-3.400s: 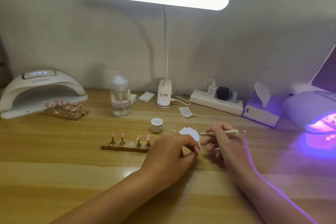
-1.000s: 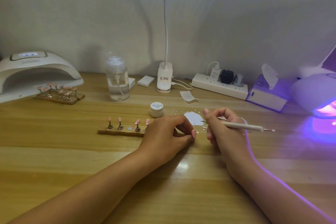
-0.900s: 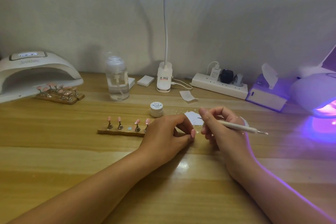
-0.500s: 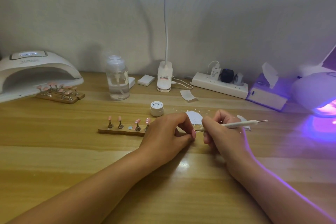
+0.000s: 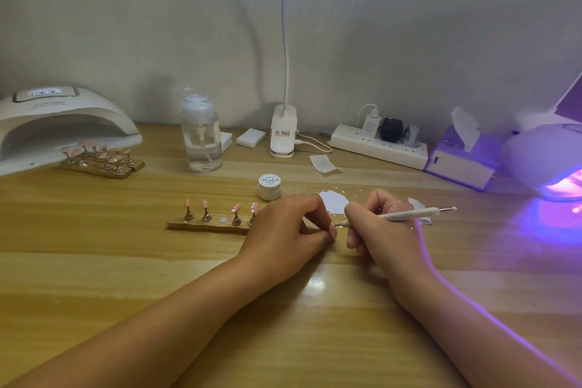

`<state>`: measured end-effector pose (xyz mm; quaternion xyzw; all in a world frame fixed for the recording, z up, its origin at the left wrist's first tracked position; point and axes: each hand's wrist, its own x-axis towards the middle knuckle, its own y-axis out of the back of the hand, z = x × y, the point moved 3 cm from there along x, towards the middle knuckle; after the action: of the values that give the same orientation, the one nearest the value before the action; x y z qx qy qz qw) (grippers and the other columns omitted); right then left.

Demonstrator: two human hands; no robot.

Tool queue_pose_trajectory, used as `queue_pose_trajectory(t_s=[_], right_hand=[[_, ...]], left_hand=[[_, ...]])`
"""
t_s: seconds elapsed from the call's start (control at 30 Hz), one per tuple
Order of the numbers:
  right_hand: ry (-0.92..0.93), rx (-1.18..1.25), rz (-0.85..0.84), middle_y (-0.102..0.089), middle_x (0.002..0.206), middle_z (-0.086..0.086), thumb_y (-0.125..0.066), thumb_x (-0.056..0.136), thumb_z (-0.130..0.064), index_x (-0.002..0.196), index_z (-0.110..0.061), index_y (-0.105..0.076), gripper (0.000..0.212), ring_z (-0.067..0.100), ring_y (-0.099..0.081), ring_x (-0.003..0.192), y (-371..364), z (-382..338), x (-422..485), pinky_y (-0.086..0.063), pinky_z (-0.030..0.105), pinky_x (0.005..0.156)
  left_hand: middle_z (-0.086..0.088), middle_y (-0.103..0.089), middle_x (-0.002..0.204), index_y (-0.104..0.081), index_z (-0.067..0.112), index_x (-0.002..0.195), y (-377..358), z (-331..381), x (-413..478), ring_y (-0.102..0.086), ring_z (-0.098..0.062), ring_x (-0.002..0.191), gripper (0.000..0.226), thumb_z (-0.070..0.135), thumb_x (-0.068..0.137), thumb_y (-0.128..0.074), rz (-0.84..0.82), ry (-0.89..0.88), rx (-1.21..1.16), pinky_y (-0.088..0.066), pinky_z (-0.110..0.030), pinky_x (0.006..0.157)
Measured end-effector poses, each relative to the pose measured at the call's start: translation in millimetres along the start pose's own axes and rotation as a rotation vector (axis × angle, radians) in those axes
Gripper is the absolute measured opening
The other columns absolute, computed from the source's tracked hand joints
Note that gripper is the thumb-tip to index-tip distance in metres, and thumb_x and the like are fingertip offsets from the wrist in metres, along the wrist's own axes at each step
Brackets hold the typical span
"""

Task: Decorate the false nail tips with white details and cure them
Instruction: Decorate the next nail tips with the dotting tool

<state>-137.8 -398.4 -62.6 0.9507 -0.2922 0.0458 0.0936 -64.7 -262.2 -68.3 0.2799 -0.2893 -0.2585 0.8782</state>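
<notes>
While both forearms rest on the pale wooden table [image 5: 94, 261], the left hand [image 5: 283, 230] lies knuckles-up, its fingers curled against the thumb; whether they pinch anything is hidden. The right hand [image 5: 378, 230] pinches a slim white dotting pen [image 5: 406, 215], whose metal tip meets the left fingertips. Pink false nail tips [image 5: 204, 203] stand on a wooden strip holder [image 5: 201, 227] just left of that hand.
</notes>
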Motion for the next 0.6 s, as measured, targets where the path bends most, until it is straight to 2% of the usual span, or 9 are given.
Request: queue_pose_trajectory(t_s=[0.17, 0.3, 0.47, 0.6], right_hand=[[-0.001, -0.008, -0.006, -0.062, 0.048, 0.008, -0.063, 0.077, -0.012, 0.052, -0.025, -0.049, 0.031, 0.011, -0.047, 0.039, 0.0, -0.1, -0.4, -0.037, 0.021, 0.039], [-0.01, -0.005, -0.014, -0.062, 0.048, 0.008, -0.062, 0.07, -0.019, 0.052, -0.025, -0.049, 0.023, 0.01, -0.047, 0.039, -1.2, -1.2, -1.0, -0.036, 0.022, 0.038], [0.001, -0.006, -0.014, -0.061, 0.047, 0.009, -0.062, 0.072, -0.015, 0.051, -0.025, -0.048, 0.027, 0.011, -0.046, 0.038, -0.9, -0.9, -0.4, -0.035, 0.019, 0.037], [0.008, -0.021, -0.008, -0.061, 0.047, 0.009, -0.062, 0.077, -0.01, 0.052, -0.025, -0.049, 0.032, 0.012, -0.046, 0.039, -0.5, 0.1, 0.7, -0.036, 0.022, 0.038]], left_hand=[[0.023, -0.065, 0.075, -0.057, 0.04, 0.067, -0.2, 0.2, -0.3, -0.053, 0.002, 0.056, 0.026, 0.027, 0.081, -0.075, 0.0, 0.006, -0.013, -0.03, -0.019, 0.056], [0.024, -0.063, 0.074, -0.057, 0.04, 0.067, -0.1, 0.8, -0.3, -0.052, 0.0, 0.056, 0.025, 0.029, 0.081, -0.074, 0.002, 0.008, -0.004, -0.03, -0.02, 0.056], [0.023, -0.064, 0.075, -0.057, 0.04, 0.067, 0.3, 0.8, -0.5, -0.053, 0.0, 0.057, 0.026, 0.029, 0.081, -0.075, 0.003, 0.006, 0.001, -0.03, -0.019, 0.056], [0.024, -0.064, 0.075, -0.056, 0.041, 0.066, 0.2, 0.7, 0.1, -0.054, 0.001, 0.057, 0.028, 0.028, 0.081, -0.075, 0.003, 0.006, 0.012, -0.03, -0.017, 0.055]])
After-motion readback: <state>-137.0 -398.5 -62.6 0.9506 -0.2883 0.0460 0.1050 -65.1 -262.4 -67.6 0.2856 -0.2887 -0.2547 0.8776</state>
